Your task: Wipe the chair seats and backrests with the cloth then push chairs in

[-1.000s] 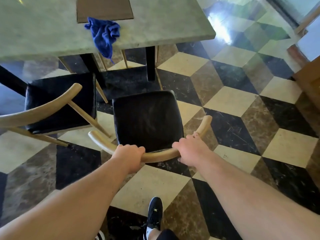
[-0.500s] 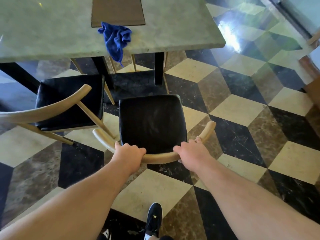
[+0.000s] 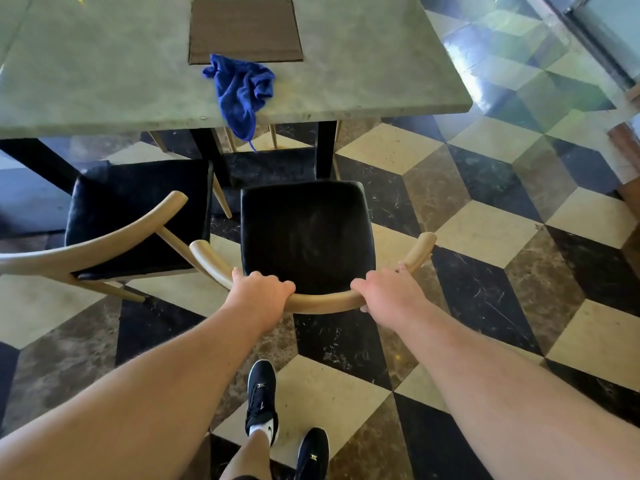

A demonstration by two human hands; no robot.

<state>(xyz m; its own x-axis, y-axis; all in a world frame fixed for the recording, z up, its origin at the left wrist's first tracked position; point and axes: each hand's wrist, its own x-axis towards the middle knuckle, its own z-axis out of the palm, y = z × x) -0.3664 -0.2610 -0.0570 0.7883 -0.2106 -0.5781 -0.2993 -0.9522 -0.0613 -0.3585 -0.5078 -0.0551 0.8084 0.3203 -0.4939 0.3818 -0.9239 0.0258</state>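
Note:
A chair with a black seat (image 3: pixel 304 233) and a curved wooden backrest (image 3: pixel 323 301) stands right in front of me, facing the table. My left hand (image 3: pixel 259 292) grips the backrest left of its middle. My right hand (image 3: pixel 386 294) grips it on the right. A blue cloth (image 3: pixel 240 91) lies crumpled on the grey table (image 3: pixel 363 71), one end hanging over the near edge. A second chair (image 3: pixel 138 216) of the same kind stands to the left, its seat partly under the table.
A brown placemat (image 3: pixel 244 29) lies on the table behind the cloth. Black table legs (image 3: pixel 325 150) stand just beyond the chair seat. The floor is checkered stone tile (image 3: pixel 485 230). My feet (image 3: pixel 263 396) are behind the chair. A glass door frame (image 3: pixel 595 39) is at far right.
The chair I hold has moved forward toward the table, and I have stepped after it. Both hands keep their grip on the backrest.

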